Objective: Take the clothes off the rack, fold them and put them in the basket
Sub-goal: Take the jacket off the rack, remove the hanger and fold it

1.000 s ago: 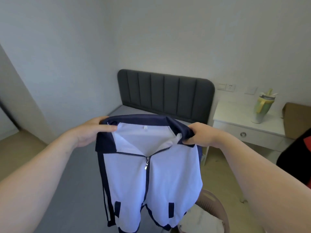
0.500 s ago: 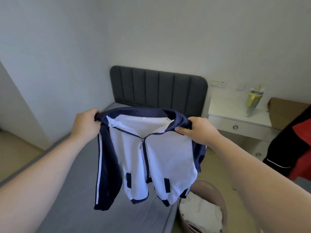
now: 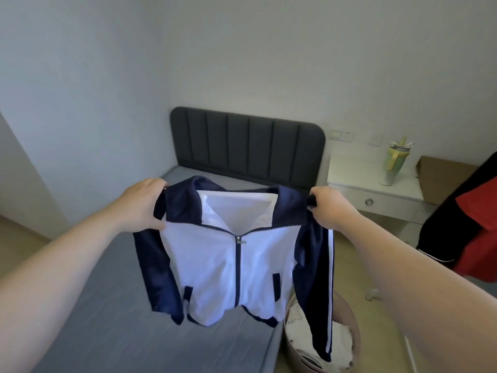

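My left hand (image 3: 142,205) and right hand (image 3: 332,210) grip the jacket (image 3: 228,265) shoulders. It hangs straight down above the bed (image 3: 102,332).

I can make out no writing, brand or number from here. The jacket (image 3: 212,267) carries nothing legible.

We hold both arms out in front, bare forearms reaching in from the lower corners. Our left hand (image 3: 142,204) grips the jacket (image 3: 212,267) at the shoulder on that side, fingers curled over the top edge and thumb on the front. Our right hand (image 3: 333,208) grips the other shoulder, its back toward us, fingers wrapped round the fabric. The hands sit about level, well apart.
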Action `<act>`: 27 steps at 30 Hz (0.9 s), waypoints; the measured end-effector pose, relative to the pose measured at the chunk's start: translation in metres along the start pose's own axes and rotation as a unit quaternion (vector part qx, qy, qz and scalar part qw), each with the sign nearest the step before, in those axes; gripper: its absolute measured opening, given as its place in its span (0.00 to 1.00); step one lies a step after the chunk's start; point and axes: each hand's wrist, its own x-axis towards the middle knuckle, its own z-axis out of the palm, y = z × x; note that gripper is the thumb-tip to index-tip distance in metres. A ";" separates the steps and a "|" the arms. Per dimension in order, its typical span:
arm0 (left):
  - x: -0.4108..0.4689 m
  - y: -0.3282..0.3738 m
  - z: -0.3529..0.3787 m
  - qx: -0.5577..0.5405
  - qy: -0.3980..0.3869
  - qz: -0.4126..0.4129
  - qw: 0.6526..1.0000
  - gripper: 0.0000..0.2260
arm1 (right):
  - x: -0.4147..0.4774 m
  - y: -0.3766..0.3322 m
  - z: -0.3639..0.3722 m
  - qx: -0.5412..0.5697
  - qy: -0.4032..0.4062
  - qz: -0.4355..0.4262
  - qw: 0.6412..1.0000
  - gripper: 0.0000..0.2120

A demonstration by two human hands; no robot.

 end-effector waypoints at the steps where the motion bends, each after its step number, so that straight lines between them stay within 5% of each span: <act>1: 0.002 -0.004 0.001 0.023 0.006 0.007 1.000 0.27 | 0.001 0.001 0.003 0.004 0.027 0.008 1.000 0.05; 5: 0.007 -0.014 0.003 -0.053 0.109 -0.067 0.990 0.15 | -0.001 -0.006 0.004 0.029 0.111 0.061 0.992 0.04; 8: 0.012 -0.021 0.006 -0.079 0.157 -0.136 0.975 0.15 | -0.001 -0.008 -0.006 0.024 0.153 0.127 0.980 0.06; 11: 0.013 -0.020 0.010 -0.091 0.138 -0.171 0.971 0.15 | 0.003 -0.006 -0.008 0.209 0.142 0.187 0.949 0.07; 14: 0.010 -0.006 0.016 -0.251 0.090 -0.248 0.932 0.16 | 0.004 -0.002 0.004 0.385 0.139 0.220 0.886 0.05; 19: -0.004 -0.001 0.039 -0.545 0.065 -0.317 0.773 0.17 | -0.009 0.009 0.037 0.245 0.091 0.146 0.954 0.08; 24: -0.027 -0.019 0.080 -0.566 0.035 -0.343 0.749 0.19 | -0.021 0.017 0.075 0.111 -0.051 0.101 0.987 0.11; 27: -0.044 -0.033 0.103 -0.532 0.010 -0.357 0.768 0.18 | -0.024 0.020 0.103 0.020 -0.149 0.070 0.986 0.14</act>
